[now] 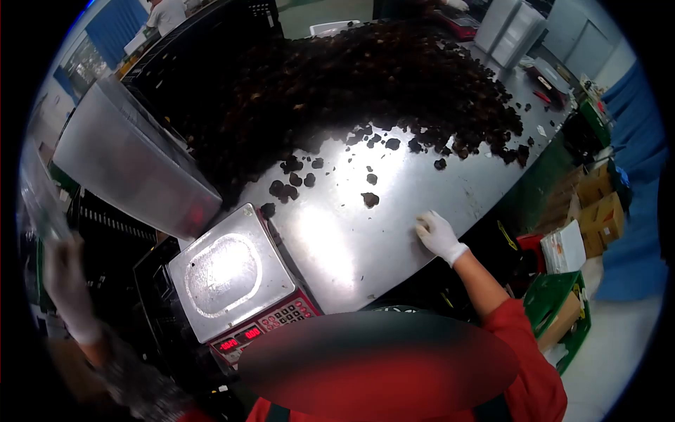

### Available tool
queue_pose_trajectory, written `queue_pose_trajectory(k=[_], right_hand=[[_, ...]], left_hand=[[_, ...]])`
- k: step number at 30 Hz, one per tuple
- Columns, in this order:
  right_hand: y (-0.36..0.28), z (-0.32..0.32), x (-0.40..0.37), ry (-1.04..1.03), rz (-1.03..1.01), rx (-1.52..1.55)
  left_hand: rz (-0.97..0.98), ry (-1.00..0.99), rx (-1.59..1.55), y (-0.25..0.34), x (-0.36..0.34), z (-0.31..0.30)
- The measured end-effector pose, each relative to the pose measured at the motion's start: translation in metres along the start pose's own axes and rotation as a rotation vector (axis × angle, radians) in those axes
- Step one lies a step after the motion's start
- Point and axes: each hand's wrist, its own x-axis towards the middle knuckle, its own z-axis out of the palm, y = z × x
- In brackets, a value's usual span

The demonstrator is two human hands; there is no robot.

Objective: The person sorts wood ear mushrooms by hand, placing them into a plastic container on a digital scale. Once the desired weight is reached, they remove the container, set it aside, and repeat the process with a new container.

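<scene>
My left hand (67,288), in a white glove, is raised at the far left and smeared by motion. Its fingers close on a see-through plastic item (41,193), too blurred to tell whether bag or box. My right hand (440,237), also gloved, rests at the near edge of the steel table (330,246) with loosely bent fingers apart and nothing in them. Beyond it lie loose dark ruffled pieces (370,200), like dried mushrooms, spilling from a large dark heap (365,77). Between my hands stands a weighing scale (228,271) with a bare steel pan and lit red digits.
A tall translucent plastic bin (133,158) leans behind the scale. Black crates (204,53) stand at the back left, and white containers (510,34) at the back right. To the right are a green crate (555,309) and cardboard boxes (601,218). Another person (167,15) is at the far left.
</scene>
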Motion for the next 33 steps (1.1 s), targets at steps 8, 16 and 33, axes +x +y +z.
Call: queue_pose_trajectory(k=[8, 16, 33], right_hand=[[-0.027, 0.047, 0.149, -0.039, -0.270, -0.176], [0.003, 0.047, 0.176, -0.028, -0.266, 0.145], [-0.012, 0.045, 0.188, -0.273, -0.453, 0.371]], left_hand=[[-0.176, -0.604, 0.066, 0.120, -0.204, 0.101], [-0.194, -0.288, -0.352, 0.281, -0.126, 0.139], [-0.584, 0.024, -0.418, 0.294, -0.084, 0.394]])
